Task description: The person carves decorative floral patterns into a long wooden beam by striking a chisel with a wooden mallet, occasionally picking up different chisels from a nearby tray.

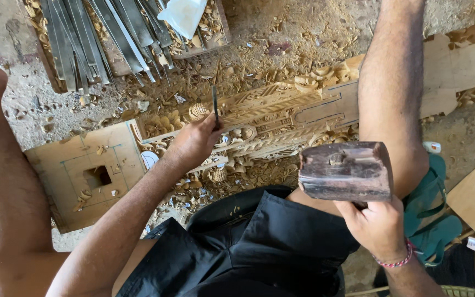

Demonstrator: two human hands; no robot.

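Head camera view, looking straight down at a person seated on the ground carving wood. Two hands show, both the person's own. One chisel (215, 107) is in use, one wooden mallet (345, 171) is raised, and one long carved panel (281, 118) lies across the middle. A rack of spare chisels (103, 36), too many and too overlapped to count, sits at eleven o'clock.

Left hand (196, 142), near the centre, is closed around the chisel, whose thin blade sticks out of the fist toward twelve o'clock and meets the carved panel just above the knuckles. Right hand (379, 224), at five o'clock, is wrapped around the mallet's handle; the dark, worn mallet head sits directly above that fist, held apart from the chisel and off to its four o'clock side.

One flat board with a square hole (92, 176) lies at nine o'clock, touching the panel's left end. Wood shavings (237, 179) litter the rough concrete floor (6, 33). One green sandal (432, 212) rests at four o'clock beside the right leg.
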